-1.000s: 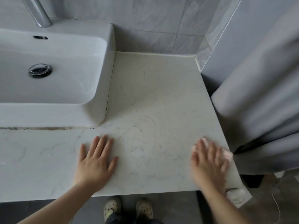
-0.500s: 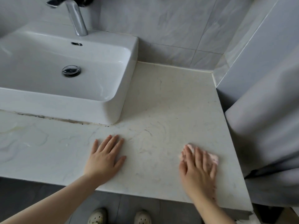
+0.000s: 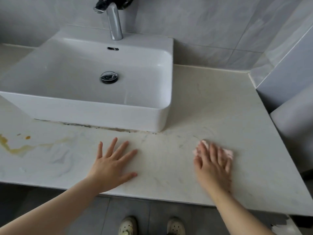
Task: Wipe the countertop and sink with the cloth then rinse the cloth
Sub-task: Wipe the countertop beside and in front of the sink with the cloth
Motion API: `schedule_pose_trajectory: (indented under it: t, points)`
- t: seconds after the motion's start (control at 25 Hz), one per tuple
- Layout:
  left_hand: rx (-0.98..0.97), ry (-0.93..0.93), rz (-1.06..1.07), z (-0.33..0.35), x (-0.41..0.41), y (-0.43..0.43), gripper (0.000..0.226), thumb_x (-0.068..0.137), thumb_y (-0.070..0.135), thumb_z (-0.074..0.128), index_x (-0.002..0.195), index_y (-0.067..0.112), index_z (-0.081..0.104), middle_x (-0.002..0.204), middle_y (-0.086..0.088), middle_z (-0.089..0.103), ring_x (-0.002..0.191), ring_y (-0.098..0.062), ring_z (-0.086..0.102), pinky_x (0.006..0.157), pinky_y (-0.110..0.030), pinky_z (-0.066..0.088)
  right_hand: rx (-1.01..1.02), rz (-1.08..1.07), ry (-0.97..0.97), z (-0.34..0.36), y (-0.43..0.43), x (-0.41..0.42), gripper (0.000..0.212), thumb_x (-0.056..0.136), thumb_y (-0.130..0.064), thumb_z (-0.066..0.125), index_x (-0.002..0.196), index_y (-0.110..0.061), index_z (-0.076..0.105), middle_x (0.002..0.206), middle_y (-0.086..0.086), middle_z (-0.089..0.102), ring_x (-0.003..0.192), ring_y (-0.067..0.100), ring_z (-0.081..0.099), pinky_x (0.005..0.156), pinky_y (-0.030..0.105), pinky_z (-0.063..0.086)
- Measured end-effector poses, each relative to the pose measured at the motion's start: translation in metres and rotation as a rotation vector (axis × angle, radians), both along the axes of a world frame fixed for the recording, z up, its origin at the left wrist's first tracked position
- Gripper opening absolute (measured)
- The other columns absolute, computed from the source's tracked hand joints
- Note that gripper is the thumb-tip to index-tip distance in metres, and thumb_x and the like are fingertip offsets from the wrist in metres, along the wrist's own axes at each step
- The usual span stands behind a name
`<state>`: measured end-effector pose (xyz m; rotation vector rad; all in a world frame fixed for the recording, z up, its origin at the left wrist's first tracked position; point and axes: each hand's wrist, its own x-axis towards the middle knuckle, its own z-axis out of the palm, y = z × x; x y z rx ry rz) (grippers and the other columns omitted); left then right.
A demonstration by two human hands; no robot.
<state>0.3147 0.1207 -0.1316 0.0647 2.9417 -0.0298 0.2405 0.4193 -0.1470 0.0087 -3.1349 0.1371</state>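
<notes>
Your right fingers [image 3: 213, 154] lie straight and slightly spread, pressing flat on a small pink cloth [image 3: 227, 152]. Nothing is gripped, and the cloth shows past the fingertips at 12 and 2 o'clock. The right hand [image 3: 213, 167] is blurred, palm down, its forearm entering from 5 o'clock. At its 9 o'clock, well apart, your left hand [image 3: 111, 168] rests palm down, fingers fanned wide, on the bare countertop [image 3: 220, 107], a pale, faintly veined stone slab. The white rectangular sink [image 3: 84, 116], smooth and round-cornered, sits on the slab at 11 o'clock of the cloth, with dark grime along its base. Yellow-orange stains [image 3: 15, 146] mark the slab at 9 o'clock of the left hand.
</notes>
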Motion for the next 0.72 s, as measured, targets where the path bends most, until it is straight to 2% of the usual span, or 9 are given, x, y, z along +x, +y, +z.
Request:
schedule_pose_trajectory:
  t: [0.08,0.12,0.2,0.32,0.4,0.48,0.56,0.64,0.72]
  points:
    - [0.053,-0.016,-0.009,0.001,0.002,-0.024,0.097,0.061,0.093,0.006,0.144,0.043,-0.002,0.154,0.005,-0.002,0.141,-0.028,-0.01,0.107,-0.051,-0.018,0.0,-0.123,-0.045,0.004,-0.037,0.014,0.055,0.094,-0.043,0.019,0.149,-0.035,0.019,0.159,-0.001,0.015,0.146,0.025,0.01,0.114,0.053,0.006]
    - [0.083,-0.062,-0.005,0.002,0.003,-0.032,0.102,0.052,0.096,0.003,0.139,0.045,-0.016,0.15,0.009,-0.019,0.138,-0.025,-0.024,0.105,-0.052,-0.024,-0.023,-0.039,-0.015,0.004,-0.066,0.031,0.054,0.094,-0.04,0.025,0.147,-0.031,0.028,0.157,0.002,0.023,0.144,0.028,0.018,0.112,0.055,0.01]
    - [0.072,-0.118,-0.036,0.004,0.002,-0.038,0.106,0.046,0.097,0.003,0.131,0.043,-0.031,0.143,0.011,-0.032,0.134,-0.022,-0.033,0.105,-0.056,-0.024,-0.061,0.262,0.006,0.003,-0.118,0.065,0.053,0.088,-0.04,0.034,0.137,-0.026,0.048,0.145,0.005,0.045,0.134,0.031,0.04,0.105,0.058,0.02]
    - [0.08,-0.132,-0.055,0.004,0.001,-0.04,0.106,0.045,0.095,0.007,0.126,0.043,-0.036,0.14,0.01,-0.038,0.133,-0.019,-0.035,0.107,-0.057,-0.019,-0.016,0.458,-0.015,0.003,-0.118,0.059,0.051,0.088,-0.043,0.034,0.135,-0.029,0.048,0.142,-0.001,0.049,0.131,0.026,0.046,0.105,0.052,0.021]
    - [0.135,-0.117,-0.046,0.002,0.001,-0.04,0.108,0.044,0.096,0.01,0.13,0.043,-0.031,0.143,0.011,-0.033,0.131,-0.017,-0.034,0.107,-0.056,-0.02,0.01,0.269,0.016,0.003,-0.083,0.037,0.051,0.093,-0.043,0.026,0.142,-0.034,0.035,0.152,-0.008,0.034,0.14,0.021,0.032,0.112,0.049,0.015]
    - [0.164,-0.115,-0.053,0.0,0.0,-0.041,0.109,0.044,0.096,0.012,0.132,0.045,-0.027,0.143,0.012,-0.031,0.13,-0.015,-0.035,0.106,-0.055,-0.022,-0.005,-0.068,-0.066,0.006,-0.059,0.017,0.052,0.097,-0.042,0.018,0.149,-0.038,0.012,0.159,-0.008,0.008,0.146,0.018,0.005,0.117,0.049,0.002]
    - [0.17,-0.132,-0.057,0.001,0.0,-0.042,0.111,0.042,0.096,0.012,0.132,0.044,-0.026,0.141,0.012,-0.033,0.128,-0.015,-0.036,0.105,-0.054,-0.022,-0.052,-0.269,-0.085,0.01,-0.073,0.007,0.054,0.098,-0.042,0.02,0.15,-0.036,0.008,0.16,-0.005,0.001,0.146,0.021,-0.003,0.116,0.051,-0.001]
    - [0.18,-0.146,-0.066,0.002,-0.001,-0.043,0.117,0.041,0.095,0.013,0.137,0.04,-0.024,0.142,0.012,-0.032,0.128,-0.015,-0.036,0.106,-0.054,-0.021,-0.099,-0.17,-0.069,0.008,-0.122,0.005,0.053,0.098,-0.041,0.021,0.15,-0.034,0.014,0.16,-0.007,0.005,0.146,0.022,0.001,0.114,0.05,-0.003]
    - [0.189,-0.159,-0.054,0.004,-0.002,-0.044,0.127,0.037,0.095,0.013,0.144,0.032,-0.017,0.145,0.012,-0.029,0.128,-0.012,-0.034,0.108,-0.053,-0.019,-0.105,0.15,0.042,0.004,-0.168,0.017,0.053,0.094,-0.042,0.022,0.144,-0.032,0.034,0.154,-0.005,0.029,0.143,0.024,0.023,0.112,0.049,0.004]
